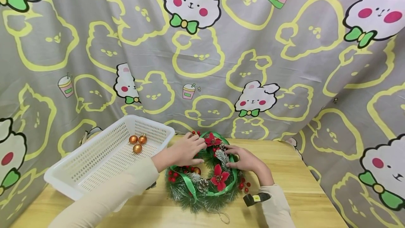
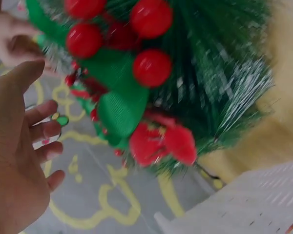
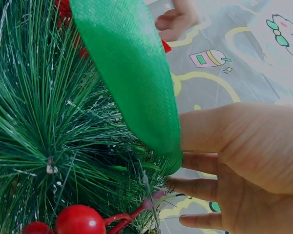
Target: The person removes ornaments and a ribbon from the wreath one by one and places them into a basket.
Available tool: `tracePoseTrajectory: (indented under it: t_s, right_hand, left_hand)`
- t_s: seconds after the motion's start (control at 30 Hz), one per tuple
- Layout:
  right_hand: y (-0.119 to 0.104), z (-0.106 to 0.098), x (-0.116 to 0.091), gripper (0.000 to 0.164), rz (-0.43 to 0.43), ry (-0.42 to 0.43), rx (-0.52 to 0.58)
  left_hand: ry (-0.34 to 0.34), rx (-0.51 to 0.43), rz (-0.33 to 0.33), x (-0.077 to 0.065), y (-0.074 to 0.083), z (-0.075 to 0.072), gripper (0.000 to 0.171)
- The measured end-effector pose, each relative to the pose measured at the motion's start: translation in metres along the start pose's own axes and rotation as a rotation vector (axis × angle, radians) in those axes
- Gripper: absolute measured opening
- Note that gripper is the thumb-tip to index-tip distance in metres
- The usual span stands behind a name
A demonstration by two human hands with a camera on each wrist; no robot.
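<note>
A green pine wreath (image 1: 180,194) lies on the wooden table, with green ribbon (image 3: 132,73), red flowers (image 1: 219,177), red berries (image 2: 151,67), a pine cone (image 1: 203,185) and a copper-coloured ball (image 1: 197,171) on it. Over its upper left part is my left hand (image 1: 186,150), fingers extended and apart; the left wrist view shows nothing in the palm. My right hand (image 1: 243,159) is at the wreath's right side, thumb and fingers apart. Ribbon and needles hide its fingertips in the right wrist view, so the exact contact cannot be told.
A white perforated basket (image 1: 104,164) stands at the left, holding three copper-coloured balls (image 1: 137,148). Behind the table (image 1: 303,192) hangs a grey cartoon-print curtain (image 1: 202,55). A thin cord loop (image 1: 224,218) lies at the wreath's front.
</note>
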State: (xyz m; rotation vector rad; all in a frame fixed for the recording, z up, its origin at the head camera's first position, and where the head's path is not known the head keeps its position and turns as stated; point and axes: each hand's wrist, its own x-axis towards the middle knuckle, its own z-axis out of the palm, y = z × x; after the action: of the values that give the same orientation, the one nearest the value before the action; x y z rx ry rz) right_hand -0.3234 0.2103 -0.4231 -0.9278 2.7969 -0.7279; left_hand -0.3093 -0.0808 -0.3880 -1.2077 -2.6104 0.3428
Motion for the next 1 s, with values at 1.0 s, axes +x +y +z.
tracePoseTrajectory:
  t_s: [1.0]
  right_hand:
    - [0.000, 0.000, 0.000, 0.047, 0.010, 0.001, 0.007]
  left_hand:
    - [-0.330, 0.086, -0.024, 0.009, 0.027, 0.015, 0.035]
